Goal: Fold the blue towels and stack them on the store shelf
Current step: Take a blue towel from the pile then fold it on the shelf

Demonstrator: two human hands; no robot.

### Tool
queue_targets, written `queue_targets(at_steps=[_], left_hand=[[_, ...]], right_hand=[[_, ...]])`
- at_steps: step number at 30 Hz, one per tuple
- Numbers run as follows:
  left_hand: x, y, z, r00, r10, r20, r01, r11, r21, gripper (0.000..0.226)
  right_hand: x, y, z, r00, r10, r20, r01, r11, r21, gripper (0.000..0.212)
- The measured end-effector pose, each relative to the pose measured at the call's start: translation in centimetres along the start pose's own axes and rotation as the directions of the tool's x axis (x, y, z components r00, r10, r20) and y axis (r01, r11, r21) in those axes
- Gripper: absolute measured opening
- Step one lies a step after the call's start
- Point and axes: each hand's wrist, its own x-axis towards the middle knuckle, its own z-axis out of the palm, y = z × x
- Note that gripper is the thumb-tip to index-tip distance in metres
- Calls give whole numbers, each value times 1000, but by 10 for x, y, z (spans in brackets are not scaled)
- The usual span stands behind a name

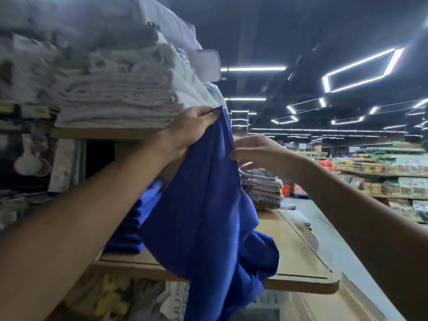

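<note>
We saw a long light-brown wooden shelf board [301, 262] running away to the right. Above it was an upper wooden shelf [104, 133] loaded with a tall pile of pale folded linens [111, 96], blurred in our view. In front of the shelf board hung a loose deep-blue terry towel [203, 205], unfolded and held up by its top. Its lower folds were bunched over the board's front edge and spilled below it. Behind it, on the left part of the same board, we made out a stack of folded blue towels [129, 228], partly hidden by the hanging cloth. Farther along the board sat a smaller stack of folded grey-beige towels [261, 188], well apart from the blue ones. Across the aisle to the right we saw shelves of packaged goods [393, 172], too blurred to read. The left hand [192, 128] was up just below the upper shelf, its thumb and fingers curled and pinching the towel's top corner. The right hand [261, 154] was lower, at the towel's right edge. Its thumb and forefinger closed on that edge in a light pinch, and the other fingers were loosely bent and held nothing.
</note>
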Motion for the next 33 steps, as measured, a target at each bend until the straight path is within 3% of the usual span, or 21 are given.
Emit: queue_targets(at_steps=[2, 6, 9, 12, 17, 20, 25, 28, 30, 33], left_hand=[[8, 10, -6, 994, 107, -28, -100, 978, 184, 26], [13, 24, -15, 949, 314, 15, -277, 815, 509, 40], [10, 34, -20, 919, 393, 16, -317, 716, 622, 36], [9, 43, -27, 887, 460, 26, -333, 602, 725, 40], [10, 51, -42, 861, 507, 37, -334, 510, 792, 34], [9, 51, -52, 856, 513, 56, -315, 434, 844, 35], [10, 46, -74, 865, 502, 13, -279, 459, 843, 44], [11, 42, -79, 864, 503, 12, -305, 505, 807, 42], [13, 41, -82, 860, 511, 12, -326, 531, 782, 40], [17, 39, -88, 856, 517, -10, -341, 579, 740, 36]], right_hand=[[-1, -7, 0, 1000, 15, 14, -15, 1000, 0, 27], [-7, -19, 4, 1000, 27, 4, -27, 1000, -3, 20], [-12, -28, 13, 999, 42, 14, -42, 999, -12, 8], [-14, -25, 20, 995, 55, 83, -56, 998, 5, 9], [-16, -10, 24, 968, 36, 250, -83, 980, 181, 7], [-20, -7, 19, 962, 26, 272, -101, 960, 263, 14], [-28, -13, -5, 996, -61, 59, 28, 892, 452, 13], [-36, -14, -8, 973, -40, 227, -51, 923, 382, 10], [-41, -10, -6, 917, 48, 396, -142, 967, 212, 12], [-47, -1, -5, 875, 170, 454, -180, 983, -21, 13]])
